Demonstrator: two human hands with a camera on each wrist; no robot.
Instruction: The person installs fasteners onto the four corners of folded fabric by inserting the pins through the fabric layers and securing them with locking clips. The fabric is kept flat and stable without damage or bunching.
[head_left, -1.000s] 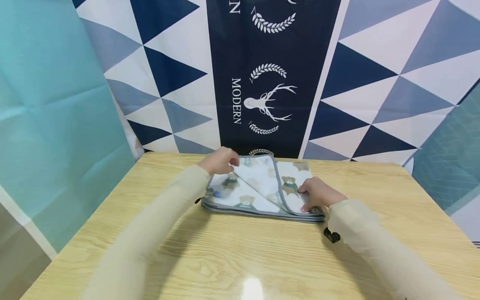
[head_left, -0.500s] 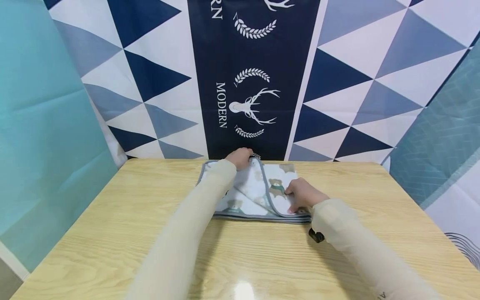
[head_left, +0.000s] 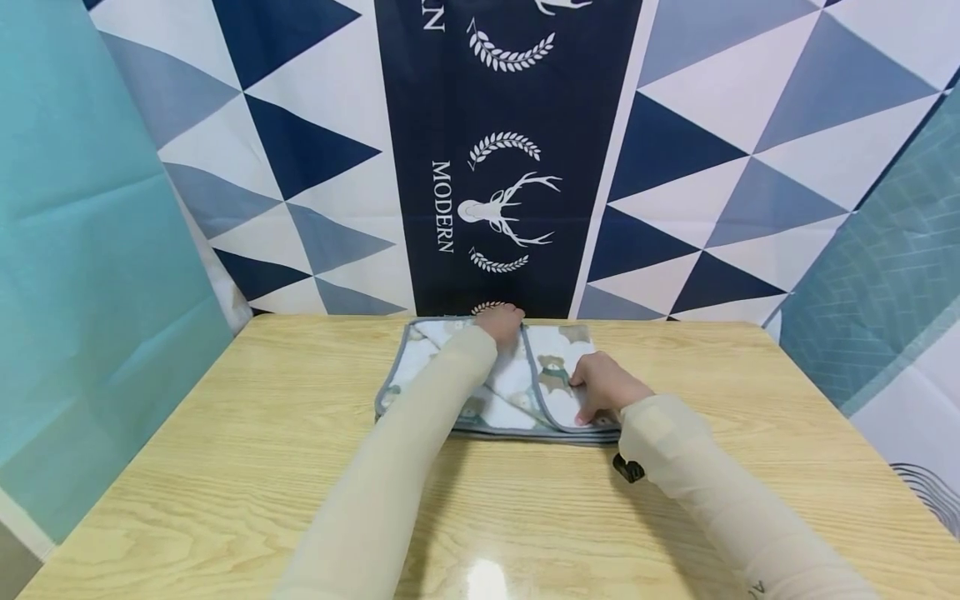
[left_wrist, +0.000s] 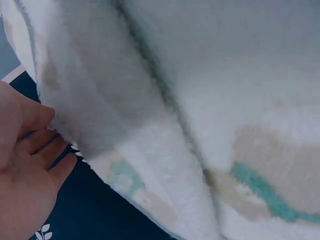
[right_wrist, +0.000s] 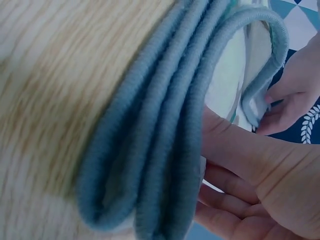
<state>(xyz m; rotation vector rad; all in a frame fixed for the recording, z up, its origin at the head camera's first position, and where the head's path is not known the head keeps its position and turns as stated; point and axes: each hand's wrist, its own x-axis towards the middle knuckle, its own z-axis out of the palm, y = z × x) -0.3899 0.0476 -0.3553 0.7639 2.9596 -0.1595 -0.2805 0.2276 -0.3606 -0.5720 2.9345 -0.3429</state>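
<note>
A folded baby blanket (head_left: 513,377), white with brown bears in green scarves and grey-blue edging, lies toward the back of the table. My left hand (head_left: 501,323) reaches across it and pinches its far edge; the left wrist view shows the thumb against the fleece (left_wrist: 95,95) and the fingers behind it. At the near right corner, my right hand (head_left: 609,385) grips the blanket. Seen from the right wrist, stacked layers of edging (right_wrist: 170,100) stand beside that thumb, and some of its fingers are partly hidden.
The light wooden table (head_left: 225,467) extends around the blanket. Directly behind it hangs a patterned curtain (head_left: 495,167) with triangles and a deer head. Turquoise fabric (head_left: 105,250) flanks the left side. A small black object (head_left: 628,468) sits under the right wrist.
My left hand has moved right along the blanket's far side and now pinches the edge there. My right hand keeps its place at the near right corner. The head view has shifted slightly.
</note>
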